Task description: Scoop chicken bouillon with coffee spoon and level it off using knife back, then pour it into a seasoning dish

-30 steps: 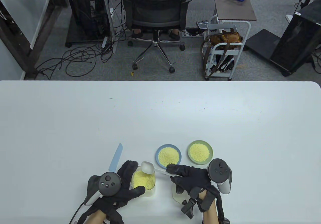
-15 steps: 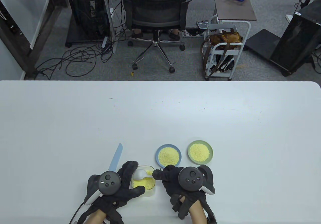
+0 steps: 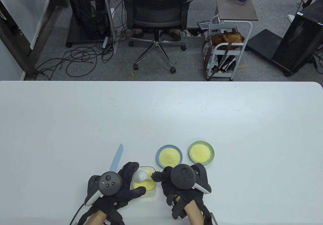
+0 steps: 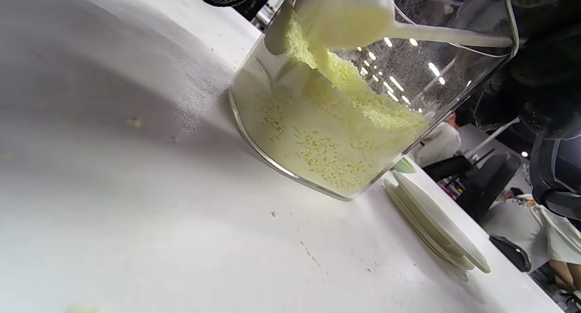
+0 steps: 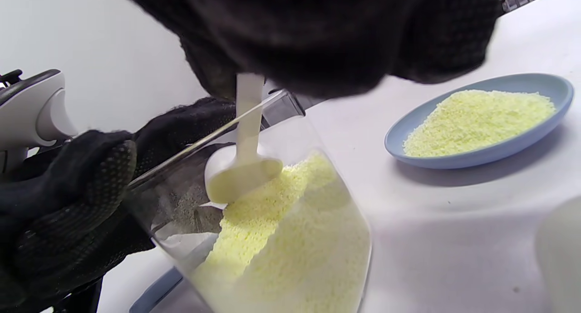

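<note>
A clear glass jar [image 3: 144, 184] of yellow chicken bouillon [image 5: 290, 240] stands tilted near the table's front edge. My left hand [image 3: 126, 184] grips the jar from its left side. My right hand [image 3: 166, 179] pinches the handle of a white coffee spoon [image 3: 140, 176], whose bowl [image 5: 240, 177] is turned over inside the jar and touches the granules [image 4: 345, 95]. A light blue knife [image 3: 116, 159] lies on the table just left of my left hand. A blue seasoning dish [image 3: 169, 156] and a green seasoning dish [image 3: 201, 153] each hold a heap of bouillon.
A white round lid [image 4: 435, 222] lies flat on the table to the right of the jar. Loose granules [image 4: 313, 254] are scattered on the white table [image 3: 161, 114] around the jar. An office chair [image 3: 156, 15] and a cart [image 3: 227, 46] stand beyond the far edge.
My right hand brought the spoon from above the jar's rim down into the jar and rolled over, tracker now on top. The spoon's bowl now meets the bouillon. My left hand stayed put.
</note>
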